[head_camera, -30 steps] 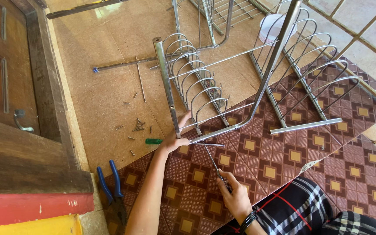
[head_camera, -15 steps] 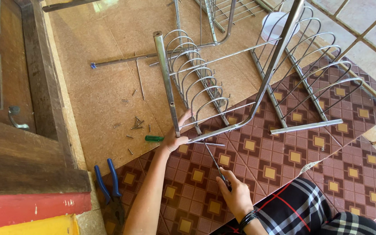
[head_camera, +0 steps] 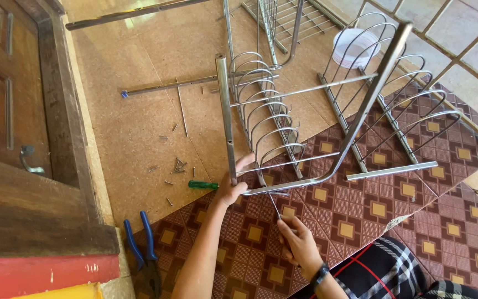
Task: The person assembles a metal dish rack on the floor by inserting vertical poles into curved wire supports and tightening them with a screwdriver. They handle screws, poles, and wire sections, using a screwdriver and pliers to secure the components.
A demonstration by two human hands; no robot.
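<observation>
My left hand (head_camera: pixel 233 185) grips the lower end of an upright steel tube (head_camera: pixel 225 111) of a metal dish rack frame (head_camera: pixel 360 111), at the corner where a bent bar joins it. My right hand (head_camera: pixel 297 241) holds a screwdriver (head_camera: pixel 275 207) whose thin shaft points up at that corner joint. The frame stands tilted on the floor, with rows of wire plate loops (head_camera: pixel 269 119) behind it.
Loose screws (head_camera: pixel 177 166) and a green-handled screwdriver (head_camera: pixel 201 185) lie on the brown board left of my left hand. Blue-handled pliers (head_camera: pixel 139 238) rest near the wooden door sill. A loose steel rod (head_camera: pixel 178 86), a white bowl (head_camera: pixel 354 47) and more rack parts lie farther back.
My right hand has moved up and closer to the frame corner, bringing the screwdriver steeper to the joint. My left hand keeps its grip; the view shifted slightly.
</observation>
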